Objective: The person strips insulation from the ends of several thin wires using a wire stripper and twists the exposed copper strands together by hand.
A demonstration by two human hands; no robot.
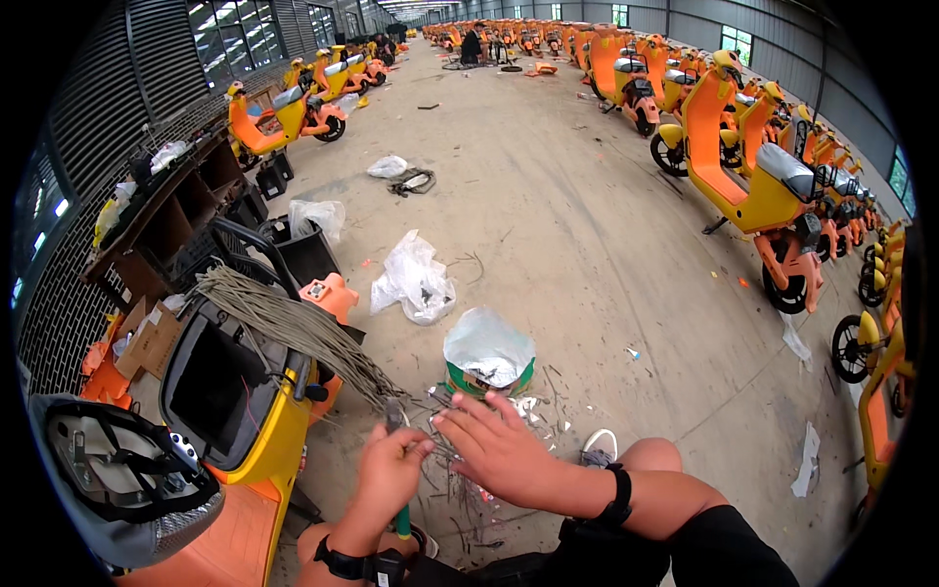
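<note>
Gripping a green-handled tool [402, 521] in the left hand [386, 476], spreading the right hand [509, 455] wide without discernible hold, seemingly partway along, with white scraps [525, 405] at two o'clock and a thick grey-tan strand bundle [298, 331] remaining at ten.

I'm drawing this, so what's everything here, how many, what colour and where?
Scooters: many, orange and yellow, both sides.
Opened scooter: one, yellow and orange, lower left.
Seat: one, grey and black, lower left.
Cable bundle: one, greyish, left.
Bags: several, whitish, floor.
Lined tub: one, green, centre.
Bins: several, black, left.
Shelf: one, brown, left.
Box: one, brown, left.
Person: one, dark clothes, far back.
Tool: one, green handle, lower centre.
Straps: two, black, wrists.
Left hand: one, bare, at tool.
Right hand: one, bare, lower centre.
</note>
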